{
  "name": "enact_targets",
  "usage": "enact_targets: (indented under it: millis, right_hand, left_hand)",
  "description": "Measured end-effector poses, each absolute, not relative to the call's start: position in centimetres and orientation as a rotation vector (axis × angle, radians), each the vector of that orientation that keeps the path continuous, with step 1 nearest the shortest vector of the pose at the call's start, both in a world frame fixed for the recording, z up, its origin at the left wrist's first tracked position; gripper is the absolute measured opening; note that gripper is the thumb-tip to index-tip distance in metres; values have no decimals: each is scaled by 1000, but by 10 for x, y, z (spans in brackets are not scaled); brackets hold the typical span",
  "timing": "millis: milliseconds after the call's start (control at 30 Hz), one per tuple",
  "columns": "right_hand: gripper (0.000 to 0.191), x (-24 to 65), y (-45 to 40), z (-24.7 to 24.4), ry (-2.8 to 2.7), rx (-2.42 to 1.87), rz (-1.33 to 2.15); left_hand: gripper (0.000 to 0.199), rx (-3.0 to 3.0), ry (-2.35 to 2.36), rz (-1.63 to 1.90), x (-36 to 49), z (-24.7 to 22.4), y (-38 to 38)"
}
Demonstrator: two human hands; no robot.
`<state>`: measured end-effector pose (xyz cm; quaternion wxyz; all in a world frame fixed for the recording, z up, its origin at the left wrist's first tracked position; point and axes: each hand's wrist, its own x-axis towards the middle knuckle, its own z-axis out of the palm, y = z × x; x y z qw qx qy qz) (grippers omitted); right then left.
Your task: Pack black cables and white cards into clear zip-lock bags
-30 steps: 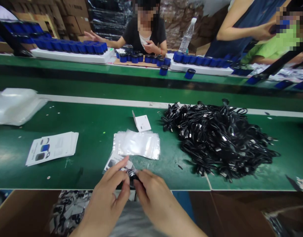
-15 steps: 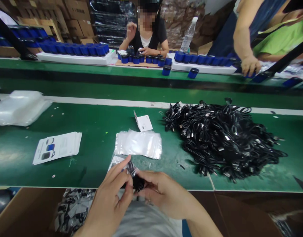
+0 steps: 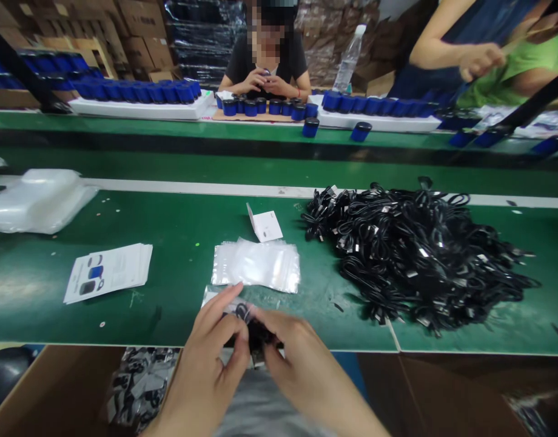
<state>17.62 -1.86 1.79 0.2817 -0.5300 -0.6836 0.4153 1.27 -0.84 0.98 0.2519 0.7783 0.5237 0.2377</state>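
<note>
At the table's front edge, my left hand [image 3: 219, 340] pinches a clear plastic bag [image 3: 209, 295] with a white printed paper partly visible in it. My right hand [image 3: 290, 346] is closed on a coiled black USB cable [image 3: 257, 334], which sits partly inside the bag's mouth. Fingers of both hands hide much of the cable and bag. Just beyond them lies a stack of clear zip bags [image 3: 256, 265]. A small folded leaflet [image 3: 267, 226] stands half open behind that stack. To the right spreads a large heap of black cables [image 3: 410, 255].
Printed leaflets [image 3: 108, 273] and a white plastic bundle [image 3: 37, 200] lie left on the green table [image 3: 170, 224]. Below the edge, a cardboard box [image 3: 74, 388] holds filled bags [image 3: 140, 388]. Across the bench, co-workers sit and stand behind blue-and-black jars [image 3: 170, 92] and a water bottle [image 3: 350, 60].
The cable has moved deeper toward the bag, and my right hand has closed in nearer my left. Across the bench, one co-worker's hands came together; another's arm lifted off the jars.
</note>
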Motion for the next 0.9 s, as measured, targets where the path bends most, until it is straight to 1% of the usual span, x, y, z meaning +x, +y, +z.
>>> enact_targets:
  millis: [67,100,133,200,300,433,567,667,700,733,767,833,900]
  right_hand:
    - [58,188,-21,23,-1820,-1241,1386]
    - [64,192,-22,25,-1801,-1217,1451]
    - [64,195,-23,25,-1776,-1226,1470]
    - [48,195,-22,24,-1727,-1247,1459]
    - [39,188,-17,19,-1694,-1260,1435]
    - [16,181,-13,11,-1590,-1420,1146]
    - [17,174,-12,8,-1652,-1436,944]
    - [12,167,-12,5,-1582,-1610,786]
    - [21,164,-12,4,-1541,-1659,766]
    - [30,163,-12,3,-1520,-1675,792]
    - [32,162,-11,3,-1529,-1654,860]
    - [23,164,-11,5,-1613,-1535,1035]
    - [18,168,-10,9,-1722,-1429,1129]
  left_hand:
    - [20,2100,1419,636,12,10,-6]
    - [20,2090,1416,621,11,11,-5]
    - [20,2080,1413,607,11,11,-5]
    - [20,2063,1406,586,12,11,-6]
    - [22,2019,1409,610,15,13,-10]
    - [23,1982,1420,649,17,14,-14]
    - [21,1986,1412,688,16,13,-15]
    - [19,2048,1376,746,17,14,-16]
    - [18,2087,1348,758,17,15,-16]
    - [17,2132,1312,766,18,16,-17]
    - [17,2185,1273,774,19,18,-17]
    - [19,2310,1218,792,19,21,-17]
    - [12,2407,1218,782,16,25,-14]
